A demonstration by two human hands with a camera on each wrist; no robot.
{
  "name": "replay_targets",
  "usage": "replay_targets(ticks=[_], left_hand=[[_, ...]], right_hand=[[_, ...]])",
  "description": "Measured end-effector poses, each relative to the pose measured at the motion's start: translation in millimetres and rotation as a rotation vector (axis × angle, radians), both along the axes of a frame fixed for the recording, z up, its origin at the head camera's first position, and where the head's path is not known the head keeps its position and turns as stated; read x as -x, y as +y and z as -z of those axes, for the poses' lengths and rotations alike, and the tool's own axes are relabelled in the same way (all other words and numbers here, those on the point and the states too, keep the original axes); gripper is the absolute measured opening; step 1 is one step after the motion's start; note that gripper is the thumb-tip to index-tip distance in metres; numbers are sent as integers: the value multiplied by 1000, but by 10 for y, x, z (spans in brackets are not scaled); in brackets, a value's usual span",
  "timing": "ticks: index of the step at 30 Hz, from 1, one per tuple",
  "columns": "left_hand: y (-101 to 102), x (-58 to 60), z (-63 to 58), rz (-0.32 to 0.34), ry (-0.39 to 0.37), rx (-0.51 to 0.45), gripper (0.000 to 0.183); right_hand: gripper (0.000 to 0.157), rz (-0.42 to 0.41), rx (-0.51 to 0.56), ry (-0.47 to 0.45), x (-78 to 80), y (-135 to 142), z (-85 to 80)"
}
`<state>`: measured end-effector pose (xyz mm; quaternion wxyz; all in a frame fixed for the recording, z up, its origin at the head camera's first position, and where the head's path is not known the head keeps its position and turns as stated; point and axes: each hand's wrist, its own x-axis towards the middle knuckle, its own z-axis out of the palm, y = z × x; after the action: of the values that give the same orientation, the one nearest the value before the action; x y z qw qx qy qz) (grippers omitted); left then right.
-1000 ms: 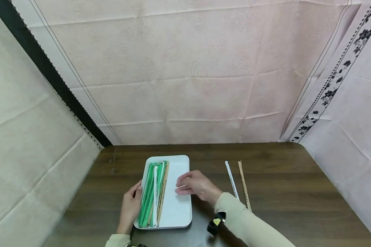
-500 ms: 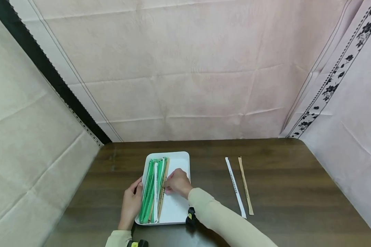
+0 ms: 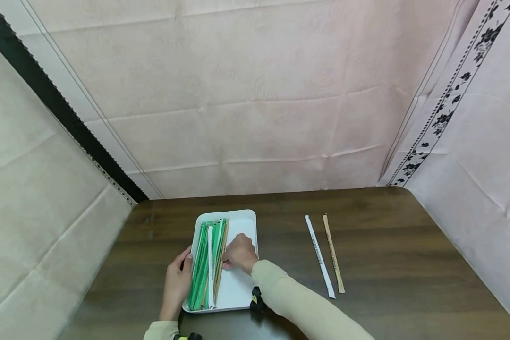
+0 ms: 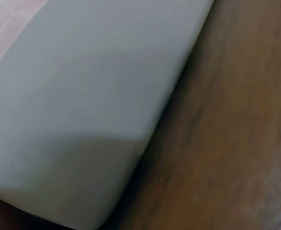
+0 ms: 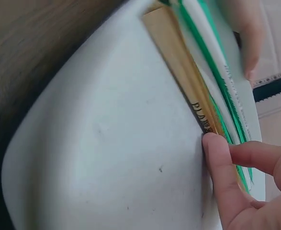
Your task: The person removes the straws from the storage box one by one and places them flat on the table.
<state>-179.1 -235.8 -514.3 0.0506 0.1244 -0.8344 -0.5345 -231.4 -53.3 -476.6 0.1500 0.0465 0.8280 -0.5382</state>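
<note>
A white tray (image 3: 245, 222) holds a row of wrapped straws along its left side. Green-wrapped straws (image 3: 199, 269) lie leftmost, with a white-wrapped straw (image 3: 210, 269) on them and a brown paper-wrapped straw (image 5: 176, 62) at the right edge of the bundle. My right hand (image 3: 240, 252) reaches over the tray; in the right wrist view, its thumb and forefinger pinch the brown straw beside its printed letters. At the tray's left rim, my left hand (image 3: 176, 285) grips the edge, thumb uppermost. The left wrist view shows mostly the tray's pale side (image 4: 97, 96).
On the dark wooden table (image 3: 386, 264), a white-wrapped straw (image 3: 320, 257) and another brown-wrapped straw (image 3: 334, 255) lie apart, right of the tray. Pale cloth walls (image 3: 255, 141) enclose the table at the back and both sides.
My right hand has moved left and down from above the tray's bare right side to the bundle, its fingers closing on the brown straw. The left hand stays at the rim.
</note>
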Motion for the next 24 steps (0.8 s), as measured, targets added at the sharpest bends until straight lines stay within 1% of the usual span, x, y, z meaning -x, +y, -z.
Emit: replay_targets(ticks=[4, 7, 10, 14, 19, 21, 24], left_hand=[[-7, -4, 22, 1, 7, 0, 49], [-13, -3, 25, 5, 16, 6, 49], [-14, 5, 19, 10, 20, 14, 50], [-12, 23, 19, 14, 5, 12, 51], [-28, 25, 28, 15, -26, 9, 53], [-32, 25, 33, 14, -30, 13, 54], [-25, 24, 41, 10, -28, 17, 54]], right_hand=[[14, -18, 93, -33, -52, 84, -33], [11, -43, 174, -62, -97, 171, -125], [13, -46, 251, -99, -113, 265, -244], [22, -39, 339, -142, -95, 452, -369], [25, -32, 455, -166, -76, 842, -419], [25, -26, 494, -165, -77, 1044, -410], [25, -20, 520, -151, -89, 1388, -389]])
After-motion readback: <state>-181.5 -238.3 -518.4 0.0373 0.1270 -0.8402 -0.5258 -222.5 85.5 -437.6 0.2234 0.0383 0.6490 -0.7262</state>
